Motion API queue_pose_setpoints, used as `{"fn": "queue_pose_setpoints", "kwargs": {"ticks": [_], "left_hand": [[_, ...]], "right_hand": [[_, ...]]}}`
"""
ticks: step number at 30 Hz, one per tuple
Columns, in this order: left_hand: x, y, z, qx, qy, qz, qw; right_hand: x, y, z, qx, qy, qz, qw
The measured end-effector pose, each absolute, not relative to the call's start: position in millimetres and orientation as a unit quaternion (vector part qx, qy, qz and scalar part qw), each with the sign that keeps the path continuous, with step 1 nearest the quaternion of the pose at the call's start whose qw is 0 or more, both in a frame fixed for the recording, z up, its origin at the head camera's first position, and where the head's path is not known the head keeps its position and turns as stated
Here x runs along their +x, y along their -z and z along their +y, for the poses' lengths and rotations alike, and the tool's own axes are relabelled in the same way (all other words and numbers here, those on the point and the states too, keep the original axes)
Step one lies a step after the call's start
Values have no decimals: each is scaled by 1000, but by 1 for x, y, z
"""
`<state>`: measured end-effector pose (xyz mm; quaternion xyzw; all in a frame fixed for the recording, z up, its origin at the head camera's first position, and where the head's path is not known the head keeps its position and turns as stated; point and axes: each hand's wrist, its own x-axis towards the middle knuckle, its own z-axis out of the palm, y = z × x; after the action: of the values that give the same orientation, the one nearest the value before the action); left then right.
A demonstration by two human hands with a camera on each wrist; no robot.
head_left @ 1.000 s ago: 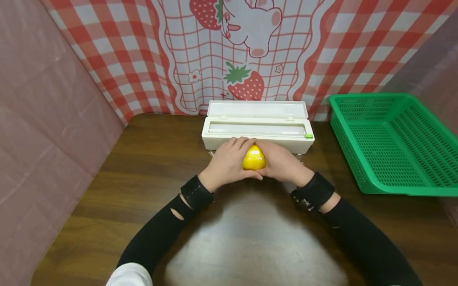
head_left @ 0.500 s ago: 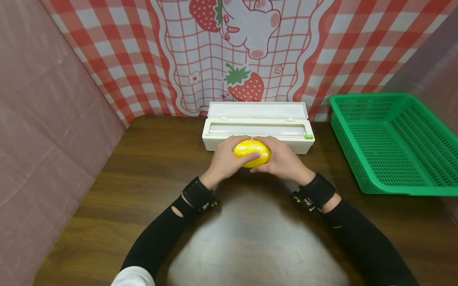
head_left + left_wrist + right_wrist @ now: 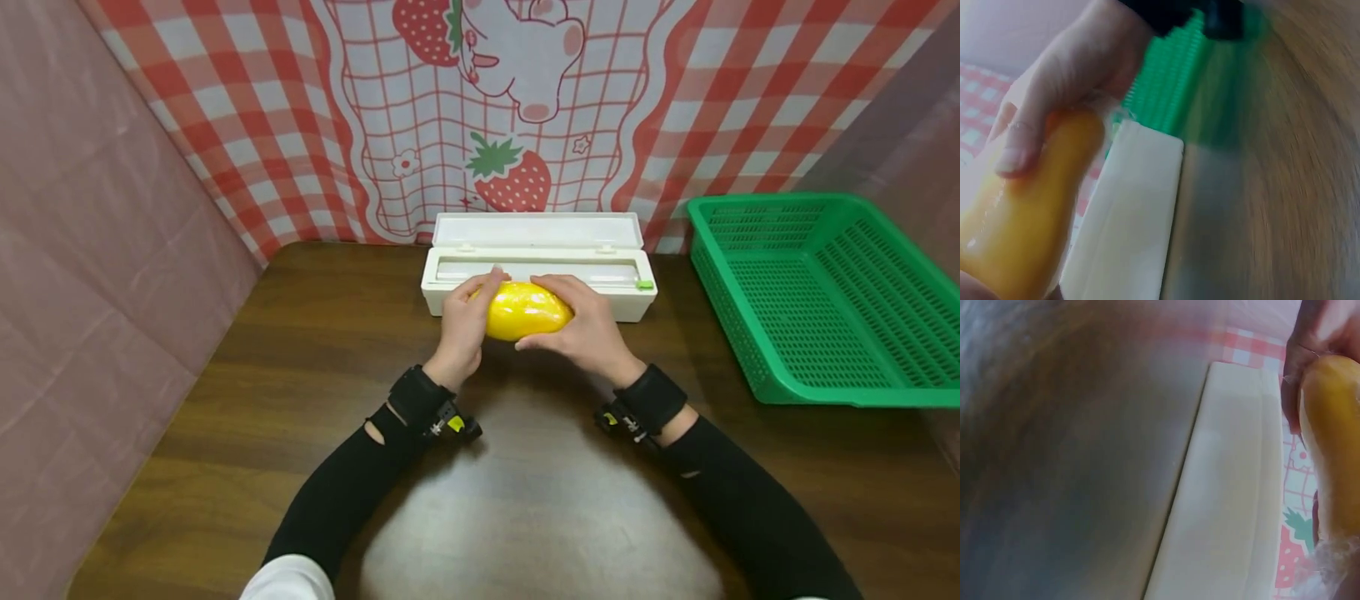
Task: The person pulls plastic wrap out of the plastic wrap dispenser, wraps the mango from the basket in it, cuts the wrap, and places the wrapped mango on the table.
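Note:
A smooth, oval yellow fruit (image 3: 527,311) lies crosswise between my two hands, in front of a white box. Cling film wraps it, glossy in the head view, with a loose crumpled bunch of film (image 3: 1319,572) at its right end in the right wrist view. My left hand (image 3: 461,325) holds the left end, thumb pointing up along it and fingers partly hidden behind. Around the right end curls my right hand (image 3: 588,329), fingers over the top and thumb under the near side. In the left wrist view the right thumb (image 3: 1019,147) presses on the fruit's skin.
Right behind the hands stands the white cling film dispenser (image 3: 450,300), its lid (image 3: 536,229) raised and a green slider (image 3: 644,285) at its right end. A green plastic basket (image 3: 795,392) sits at the right. A checked cloth (image 3: 262,108) hangs behind the wooden table (image 3: 247,400).
The fruit has shifted slightly away from me, and more of it shows. My left hand has turned, its thumb moving off the front to point upward. My right hand keeps its grip.

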<state>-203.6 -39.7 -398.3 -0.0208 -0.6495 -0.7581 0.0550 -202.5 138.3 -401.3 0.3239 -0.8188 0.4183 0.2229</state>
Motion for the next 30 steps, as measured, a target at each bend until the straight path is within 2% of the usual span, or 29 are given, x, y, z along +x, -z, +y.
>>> {"fn": "queue_pose_setpoints", "kwargs": {"ticks": [7,14,19,23,30], "left_hand": [[-205,400,-44,44,794,-606,23],[-206,397,-48,88,813,-576,-7],[-204,392,-47,82,829,-552,-30],[-201,388,-43,38,824,-565,-20],[-196,394,-37,16,823,-568,-15]], "right_hand": [[-182,381,125,334,-434,-805,231],[-176,378,121,337,-434,-804,228],[-175,377,126,299,-478,-809,168],[-180,381,131,235,-544,-798,111],[-194,400,134,137,-668,-728,74]]}}
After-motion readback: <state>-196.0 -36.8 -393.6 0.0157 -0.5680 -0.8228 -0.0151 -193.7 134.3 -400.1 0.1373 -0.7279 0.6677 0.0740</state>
